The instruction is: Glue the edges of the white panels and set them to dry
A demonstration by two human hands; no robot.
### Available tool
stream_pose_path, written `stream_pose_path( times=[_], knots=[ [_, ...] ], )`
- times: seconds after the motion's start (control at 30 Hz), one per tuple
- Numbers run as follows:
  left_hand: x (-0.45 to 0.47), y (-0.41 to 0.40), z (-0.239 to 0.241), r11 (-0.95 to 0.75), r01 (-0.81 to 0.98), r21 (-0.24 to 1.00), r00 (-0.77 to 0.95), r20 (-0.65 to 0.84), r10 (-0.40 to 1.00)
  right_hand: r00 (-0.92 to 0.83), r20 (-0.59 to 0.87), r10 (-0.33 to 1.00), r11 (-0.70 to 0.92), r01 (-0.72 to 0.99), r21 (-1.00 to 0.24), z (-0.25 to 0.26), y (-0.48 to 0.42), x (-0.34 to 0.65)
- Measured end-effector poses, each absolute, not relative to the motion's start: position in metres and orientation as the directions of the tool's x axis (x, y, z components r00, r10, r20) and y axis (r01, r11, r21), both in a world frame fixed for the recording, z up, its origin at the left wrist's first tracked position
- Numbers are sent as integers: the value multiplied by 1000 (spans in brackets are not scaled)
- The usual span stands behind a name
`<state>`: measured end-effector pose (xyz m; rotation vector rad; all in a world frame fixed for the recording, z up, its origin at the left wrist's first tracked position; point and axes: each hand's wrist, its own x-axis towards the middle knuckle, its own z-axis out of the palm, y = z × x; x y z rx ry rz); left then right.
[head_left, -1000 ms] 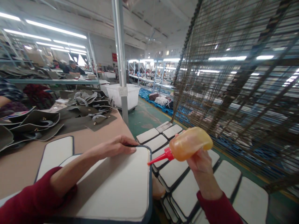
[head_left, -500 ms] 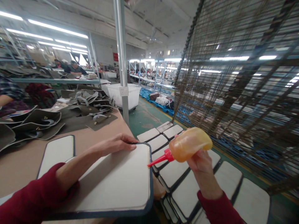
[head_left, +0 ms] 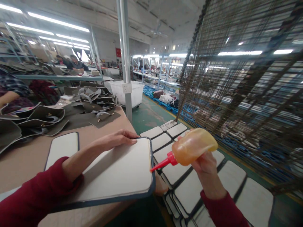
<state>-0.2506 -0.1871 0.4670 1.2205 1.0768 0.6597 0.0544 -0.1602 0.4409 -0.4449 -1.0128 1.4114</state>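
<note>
My left hand grips the far edge of a white rounded panel with dark blue edging, thumb on top and fingers hidden beneath. My right hand is wrapped round a squeeze bottle of amber liquid, tipped so that its red nozzle points down to the left. The nozzle's tip is at the panel's right edge, closer to the near corner. A thin yellowish line runs along that edge behind the tip. Another blue-edged white panel lies on the brown table to the left.
Several similar white panels lie in rows low on the right. A wire mesh rack rises beyond them. Grey bag pieces cover the far table. A post and a white bin stand ahead. A co-worker's arm shows at far left.
The nozzle tip has moved along the panel's right edge toward the near corner, and the yellowish line is longer. The panel's near side has risen in view. Both hands keep their hold.
</note>
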Motion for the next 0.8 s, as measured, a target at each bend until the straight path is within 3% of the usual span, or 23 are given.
stream_pose_path(
  times=[0.5, 0.8],
  knots=[
    [-264, -187, 462, 324, 62, 944, 298, -327, 897, -136, 314, 940, 188, -561, -806, 436, -162, 55],
    [-276, -182, 450, 325, -13, 946, 153, -319, 935, 68, 330, 942, 298, -624, -722, 431, -167, 54]
  ],
)
